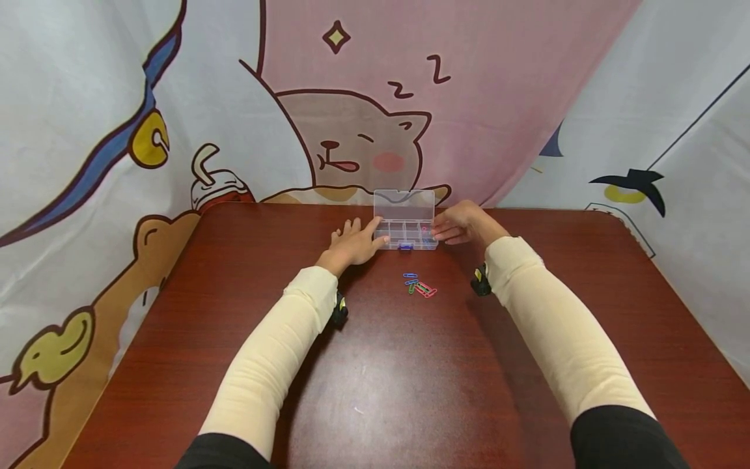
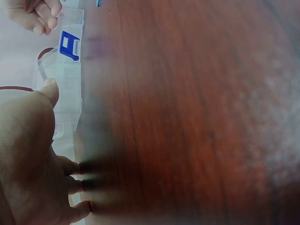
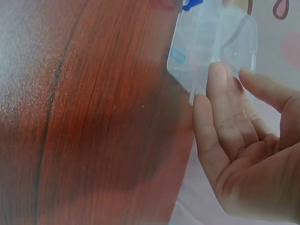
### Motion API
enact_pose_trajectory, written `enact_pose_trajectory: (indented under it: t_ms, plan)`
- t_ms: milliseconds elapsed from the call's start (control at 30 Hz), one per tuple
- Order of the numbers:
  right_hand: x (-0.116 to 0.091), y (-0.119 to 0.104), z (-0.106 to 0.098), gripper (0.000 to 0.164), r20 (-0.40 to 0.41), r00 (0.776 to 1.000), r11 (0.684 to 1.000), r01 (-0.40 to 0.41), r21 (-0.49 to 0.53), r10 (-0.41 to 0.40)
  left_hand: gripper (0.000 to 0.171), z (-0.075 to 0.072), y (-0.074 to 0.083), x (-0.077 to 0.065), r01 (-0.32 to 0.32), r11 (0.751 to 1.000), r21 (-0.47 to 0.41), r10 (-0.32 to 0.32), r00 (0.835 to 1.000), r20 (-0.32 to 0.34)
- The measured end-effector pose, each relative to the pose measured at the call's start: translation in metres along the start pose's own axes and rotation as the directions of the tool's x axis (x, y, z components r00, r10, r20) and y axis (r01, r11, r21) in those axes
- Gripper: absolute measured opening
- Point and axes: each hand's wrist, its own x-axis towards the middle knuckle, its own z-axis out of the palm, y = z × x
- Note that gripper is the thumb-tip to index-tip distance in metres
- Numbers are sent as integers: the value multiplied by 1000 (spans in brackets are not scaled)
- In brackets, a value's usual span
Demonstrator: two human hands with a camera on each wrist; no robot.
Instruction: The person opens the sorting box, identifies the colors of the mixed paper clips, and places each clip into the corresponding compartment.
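A clear plastic compartment box [image 1: 404,206] stands at the table's far side, its lid raised and its blue latch [image 2: 69,46] facing front. My left hand [image 1: 354,245] is spread at the box's left side; thumb and index finger touch it, the other fingers [image 2: 80,209] reach toward the table. At the right end, my right hand [image 1: 463,223] has its fingers extended against the box, thumb apart, nothing held. A light-blue paper clip [image 3: 178,55] shows through the box wall in the right wrist view, and a small pink thing [image 1: 424,228] lies inside the right compartments.
In front of the box lies a loose group of blue, green and pink paper clips [image 1: 423,288] on the brown wooden table [image 1: 375,365]. A cartoon-printed cloth [image 1: 498,85] hangs right behind the table's far edge.
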Motion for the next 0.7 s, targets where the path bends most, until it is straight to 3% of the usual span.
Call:
enact_pose_trajectory:
  t_ms: [200,367,700]
  plan:
    - [-5,-2,14,36,72,997,988,15,-153,-4,65,-1,0,0,-4,1000,9,4,1000,-12]
    - [-8,0,30,32,119,993,953,33,-303,4,64,1,-1,2,-10,1000,27,11,1000,-26]
    - [-9,5,50,27,181,982,883,39,-468,53,63,1,0,0,-7,999,37,9,999,-45]
